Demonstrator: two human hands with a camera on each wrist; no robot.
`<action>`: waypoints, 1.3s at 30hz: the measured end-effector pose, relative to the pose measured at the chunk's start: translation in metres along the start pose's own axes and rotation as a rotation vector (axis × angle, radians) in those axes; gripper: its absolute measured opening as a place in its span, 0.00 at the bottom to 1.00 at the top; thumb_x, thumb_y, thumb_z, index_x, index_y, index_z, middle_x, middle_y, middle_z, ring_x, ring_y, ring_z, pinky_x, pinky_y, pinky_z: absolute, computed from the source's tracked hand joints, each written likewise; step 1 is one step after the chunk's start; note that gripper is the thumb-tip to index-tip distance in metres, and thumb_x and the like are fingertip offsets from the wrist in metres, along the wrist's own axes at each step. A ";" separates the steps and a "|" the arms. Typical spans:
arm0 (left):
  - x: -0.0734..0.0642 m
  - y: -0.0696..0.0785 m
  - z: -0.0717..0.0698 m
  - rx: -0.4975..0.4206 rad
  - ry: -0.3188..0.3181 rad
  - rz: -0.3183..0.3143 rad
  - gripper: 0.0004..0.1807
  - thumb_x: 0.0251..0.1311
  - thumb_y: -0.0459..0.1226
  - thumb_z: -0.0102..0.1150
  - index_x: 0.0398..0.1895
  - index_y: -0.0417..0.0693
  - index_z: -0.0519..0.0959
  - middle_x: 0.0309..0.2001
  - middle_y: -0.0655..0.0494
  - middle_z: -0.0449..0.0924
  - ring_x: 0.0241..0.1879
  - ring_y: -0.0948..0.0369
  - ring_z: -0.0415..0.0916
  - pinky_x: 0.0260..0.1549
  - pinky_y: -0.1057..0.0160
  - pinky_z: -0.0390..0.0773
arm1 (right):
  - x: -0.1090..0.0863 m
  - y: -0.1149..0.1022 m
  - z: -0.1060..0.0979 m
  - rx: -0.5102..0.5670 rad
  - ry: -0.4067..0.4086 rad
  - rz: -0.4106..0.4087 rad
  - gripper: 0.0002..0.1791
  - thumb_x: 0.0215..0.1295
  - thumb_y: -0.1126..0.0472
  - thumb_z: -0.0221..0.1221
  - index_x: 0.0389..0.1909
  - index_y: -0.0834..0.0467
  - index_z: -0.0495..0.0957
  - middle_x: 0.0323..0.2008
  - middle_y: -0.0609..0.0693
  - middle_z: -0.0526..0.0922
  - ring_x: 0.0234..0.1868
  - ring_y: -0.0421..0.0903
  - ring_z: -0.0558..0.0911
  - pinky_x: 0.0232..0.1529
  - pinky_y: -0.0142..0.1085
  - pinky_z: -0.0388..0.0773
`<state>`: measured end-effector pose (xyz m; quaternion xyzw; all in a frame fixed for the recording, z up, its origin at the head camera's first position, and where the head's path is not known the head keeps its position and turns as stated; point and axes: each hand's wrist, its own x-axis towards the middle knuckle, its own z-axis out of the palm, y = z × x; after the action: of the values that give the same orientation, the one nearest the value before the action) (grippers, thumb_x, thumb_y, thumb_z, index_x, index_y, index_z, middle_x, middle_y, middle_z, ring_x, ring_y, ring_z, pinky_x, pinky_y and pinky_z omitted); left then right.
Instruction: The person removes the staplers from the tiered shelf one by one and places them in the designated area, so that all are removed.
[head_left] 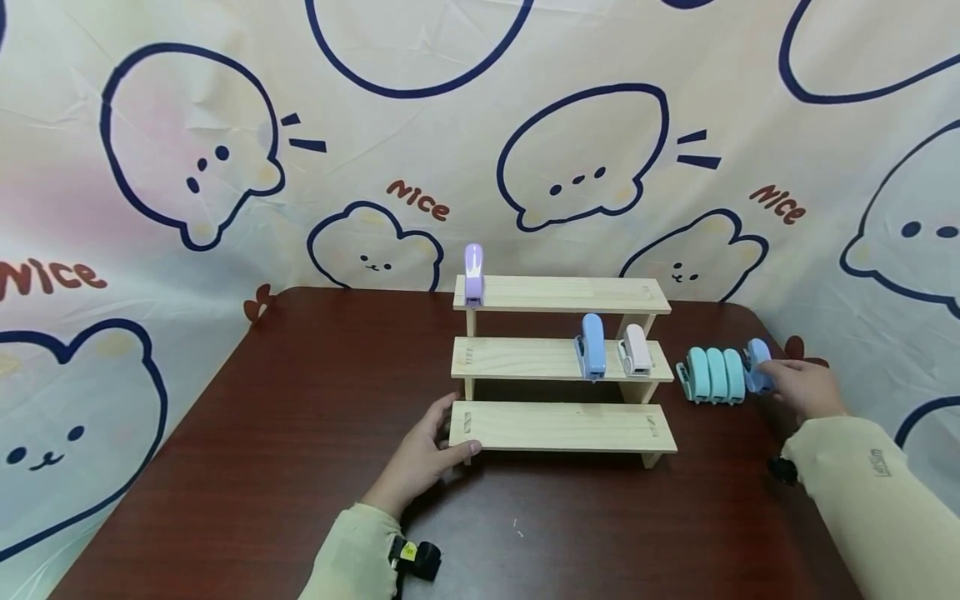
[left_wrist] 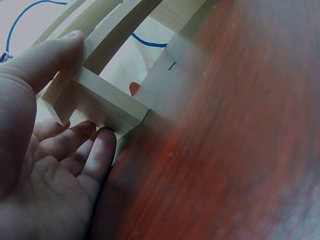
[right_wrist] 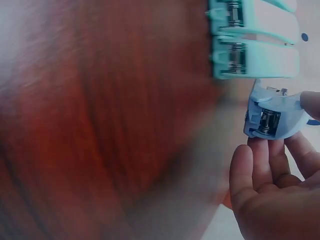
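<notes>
At the table's right side my right hand [head_left: 806, 387] holds a blue stapler [head_left: 757, 367] between thumb and fingers. In the right wrist view this stapler [right_wrist: 275, 117] is tilted beside a row of teal staplers [right_wrist: 270, 60], its metal spring showing. My left hand [head_left: 423, 454] grips the left end of a three-tier wooden rack [head_left: 562, 427] at its lowest shelf. The left wrist view shows the thumb over the board's edge and the fingers by the rack's end support [left_wrist: 107, 100]. Another blue stapler [head_left: 592, 346] and a white stapler [head_left: 636, 350] stand on the middle shelf.
A purple stapler [head_left: 473, 275] stands at the left end of the top shelf. Teal staplers [head_left: 716, 375] line up on the dark wooden table [head_left: 262, 433], right of the rack. Behind the table hangs a cartoon-printed cloth [head_left: 465, 150].
</notes>
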<state>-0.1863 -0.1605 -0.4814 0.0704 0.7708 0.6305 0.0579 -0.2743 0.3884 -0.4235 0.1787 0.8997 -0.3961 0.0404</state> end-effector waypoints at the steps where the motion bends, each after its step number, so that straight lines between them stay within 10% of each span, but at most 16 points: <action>1: 0.000 0.000 0.000 -0.005 -0.002 0.000 0.47 0.57 0.35 0.73 0.77 0.44 0.56 0.61 0.40 0.74 0.41 0.55 0.81 0.36 0.59 0.80 | 0.000 0.002 0.001 -0.006 -0.014 0.002 0.48 0.72 0.34 0.45 0.72 0.73 0.59 0.68 0.77 0.60 0.59 0.69 0.74 0.52 0.57 0.76; 19: -0.001 -0.001 -0.001 -0.008 0.008 0.013 0.47 0.57 0.34 0.73 0.77 0.41 0.57 0.62 0.41 0.74 0.47 0.54 0.79 0.40 0.62 0.80 | 0.004 0.016 0.013 0.096 -0.059 0.022 0.48 0.72 0.35 0.46 0.74 0.72 0.54 0.70 0.74 0.58 0.63 0.65 0.69 0.53 0.50 0.76; 31: -0.001 -0.003 0.000 -0.007 0.015 0.012 0.47 0.56 0.34 0.73 0.76 0.40 0.58 0.63 0.44 0.74 0.50 0.54 0.77 0.43 0.63 0.79 | 0.001 0.017 0.013 0.090 -0.057 -0.033 0.43 0.75 0.41 0.47 0.72 0.74 0.57 0.59 0.68 0.68 0.46 0.48 0.74 0.36 0.28 0.78; 39: -0.001 -0.002 0.001 -0.015 0.004 0.013 0.47 0.57 0.34 0.73 0.76 0.40 0.58 0.61 0.42 0.74 0.46 0.54 0.80 0.40 0.62 0.79 | -0.001 0.021 0.012 0.114 -0.068 0.001 0.47 0.74 0.37 0.46 0.73 0.74 0.54 0.68 0.75 0.60 0.60 0.62 0.70 0.36 0.27 0.76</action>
<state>-0.1847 -0.1599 -0.4838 0.0737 0.7658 0.6366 0.0529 -0.2667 0.3920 -0.4462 0.1676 0.8736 -0.4527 0.0610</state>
